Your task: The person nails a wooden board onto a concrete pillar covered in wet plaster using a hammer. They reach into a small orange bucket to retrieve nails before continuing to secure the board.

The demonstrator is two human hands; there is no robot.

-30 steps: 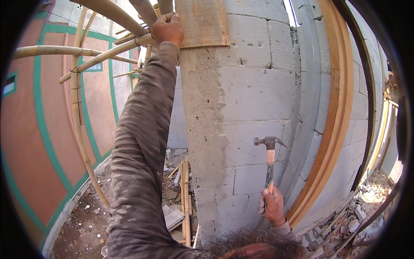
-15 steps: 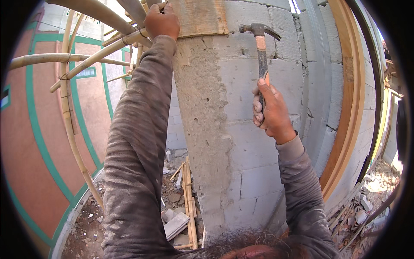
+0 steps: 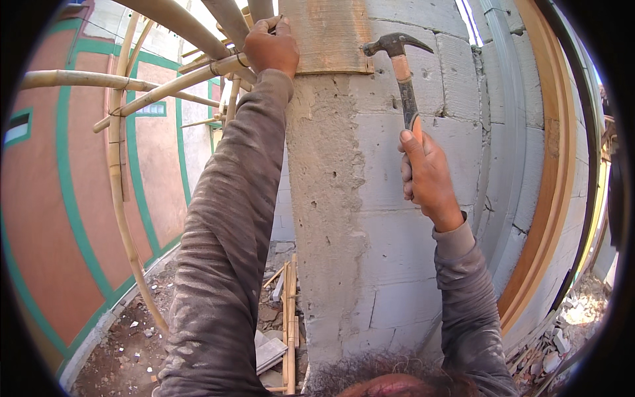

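Note:
My right hand (image 3: 430, 173) is wrapped round the dark and orange handle of a claw hammer (image 3: 407, 89). The hammer stands upright, its striking face at the left, overlapping the right edge of a wooden board (image 3: 334, 40) in this view; contact cannot be made out. At the board's left edge, my raised left hand (image 3: 272, 49) is closed, thumb and fingers pinching something small, dark and thin that I cannot make out. The board lies against the upper part of a rough cement column (image 3: 324, 172), which adjoins a pale block wall (image 3: 413, 258).
Bamboo scaffold poles (image 3: 175, 89) cross at the upper left, close to my left hand. A wooden frame (image 3: 555, 159) stands at the right. Bamboo lengths (image 3: 289, 324) and rubble lie below. Beyond is a salmon wall with green bands (image 3: 92, 198).
The hammer has moved left relative to the board, and its face now overlaps the board's edge. My left hand keeps its place there. The whole view has shifted slightly.

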